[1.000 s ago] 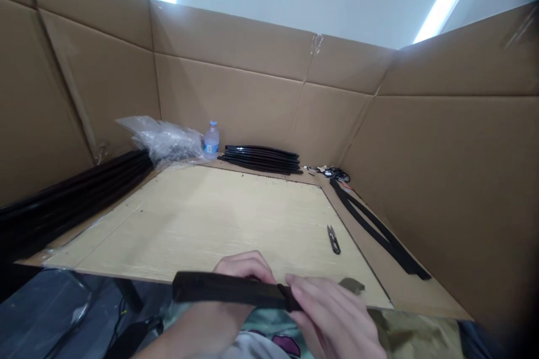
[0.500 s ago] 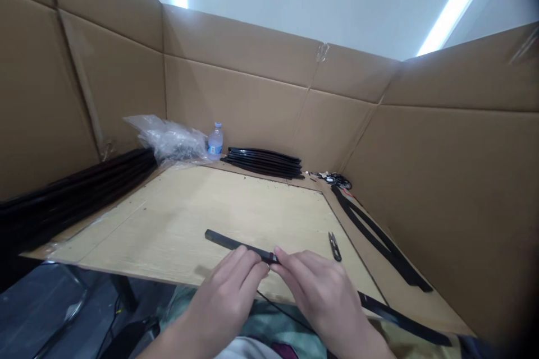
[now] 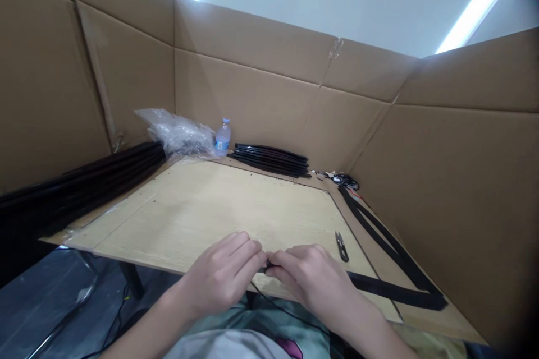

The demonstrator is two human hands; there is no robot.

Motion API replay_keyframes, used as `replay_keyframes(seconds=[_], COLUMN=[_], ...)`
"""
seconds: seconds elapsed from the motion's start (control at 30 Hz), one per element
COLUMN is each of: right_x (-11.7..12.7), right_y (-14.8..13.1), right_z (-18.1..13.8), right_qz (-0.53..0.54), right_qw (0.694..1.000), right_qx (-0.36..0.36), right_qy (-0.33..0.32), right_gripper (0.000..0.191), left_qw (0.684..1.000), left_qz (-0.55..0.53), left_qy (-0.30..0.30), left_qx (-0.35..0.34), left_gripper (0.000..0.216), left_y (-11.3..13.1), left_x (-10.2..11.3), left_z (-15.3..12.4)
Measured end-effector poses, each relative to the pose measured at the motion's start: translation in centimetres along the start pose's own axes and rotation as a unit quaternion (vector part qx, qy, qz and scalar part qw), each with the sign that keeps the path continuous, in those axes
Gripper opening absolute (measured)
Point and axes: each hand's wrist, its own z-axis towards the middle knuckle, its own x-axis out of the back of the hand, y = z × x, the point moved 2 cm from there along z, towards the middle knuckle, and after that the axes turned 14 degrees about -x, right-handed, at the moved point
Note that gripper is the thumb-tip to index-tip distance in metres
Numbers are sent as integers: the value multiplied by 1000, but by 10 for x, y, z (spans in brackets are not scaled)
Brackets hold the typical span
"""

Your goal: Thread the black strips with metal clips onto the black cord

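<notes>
Close together above the table's near edge, my left hand and my right hand pinch a flat black strip. Only a small dark bit of it shows between my fingertips. From behind my right hand the strip runs out to the right, over the table's right side. Both sets of fingers are closed, and they hide how the piece sits in them. A pair of small black thread snips lies on the board, a little beyond my right hand.
Cardboard walls enclose the table. Another black strip lies along the right side. At the back are a black bundle, a water bottle and clear plastic bags. Long dark strips lie left.
The strip end that stuck out left past my left hand no longer shows. The part right of my right hand has swung up and lies farther onto the table. The view has shifted slightly.
</notes>
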Motion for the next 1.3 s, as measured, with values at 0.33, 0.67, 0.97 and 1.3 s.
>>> replay_keyframes(seconds=[0.33,0.67,0.97,1.3], right_x=[-10,-27,-25,-7], right_y=[-1,-4,-1,9], right_z=[-7,-25,-42,-63], right_qz=[64,100,116,225], right_qw=[998,988,970,929], right_qx=[2,13,91,94], right_qy=[-14,113,191,279], right_gripper=[19,23,17,29], left_qw=[991,921,818,789], left_qz=[-91,-291,-400,-412], left_qy=[-28,-61,-136,-189], left_qx=[89,252,391,414], left_gripper=[19,21,17,26], left_y=[-3,-9,-31,-63], left_x=[-1,-6,12,2], left_z=[0,0,-15,-53])
